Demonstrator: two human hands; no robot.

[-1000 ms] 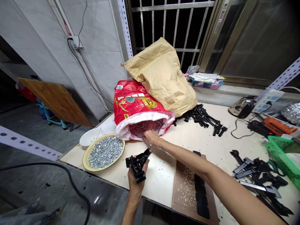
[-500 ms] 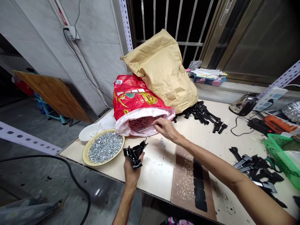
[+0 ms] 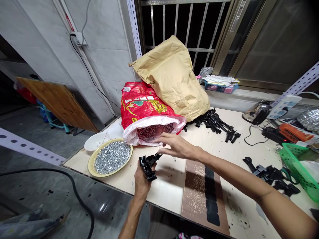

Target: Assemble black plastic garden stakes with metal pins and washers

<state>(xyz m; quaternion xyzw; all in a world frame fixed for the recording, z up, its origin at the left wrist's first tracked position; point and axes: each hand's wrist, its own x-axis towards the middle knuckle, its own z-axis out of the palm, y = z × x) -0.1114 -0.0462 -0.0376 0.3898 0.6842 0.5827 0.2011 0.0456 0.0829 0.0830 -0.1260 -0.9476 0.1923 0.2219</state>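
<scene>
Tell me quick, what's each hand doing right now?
Left hand: closed, holding black parts.
Right hand: beside those parts; can't tell whether it's open or pinching something small.

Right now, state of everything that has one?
Left hand: closed on black part
Right hand: fingers parted, beside that part; contact unclear
Red bag: open, on its side, thin pieces inside
Paper bag: bulging, leaning on red bag; opening not visible
Yellow bowl: uncovered, heaped with small metal parts
White bowl: uncovered
Green basket: uncovered
Board: tilted
</scene>
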